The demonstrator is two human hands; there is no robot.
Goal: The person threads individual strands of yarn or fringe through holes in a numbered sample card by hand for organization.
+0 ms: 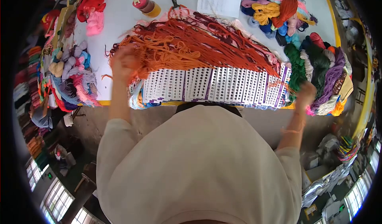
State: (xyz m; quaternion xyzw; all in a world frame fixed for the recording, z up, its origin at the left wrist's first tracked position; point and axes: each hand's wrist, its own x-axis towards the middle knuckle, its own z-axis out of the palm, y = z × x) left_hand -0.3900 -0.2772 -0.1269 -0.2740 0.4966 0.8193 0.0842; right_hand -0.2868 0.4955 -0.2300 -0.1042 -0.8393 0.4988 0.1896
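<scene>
Across a row of white punched cards [234, 84] with purple edges spreads a thick layer of orange yarn [179, 51], with dark red and pink strands [246, 41] behind it. My left hand [126, 61] is over the left end of the orange yarn, its fingers smeared by motion. Off the right end of the cards, my right hand [306, 93] looks closed, though blurred. Thin orange strands [289, 89] run from the cards to it, and orange thread also lies across that forearm. A dark green yarn bundle [294, 63] is close beside this hand.
Scissors with orange handles [175, 7], thread cones [147, 6] and a printed sheet [219, 0] lie behind the yarn. Mixed skeins [274, 9] pile up at the back right, more skeins [77, 76] at the left. The table's yellow edge [104, 103] is nearest my body.
</scene>
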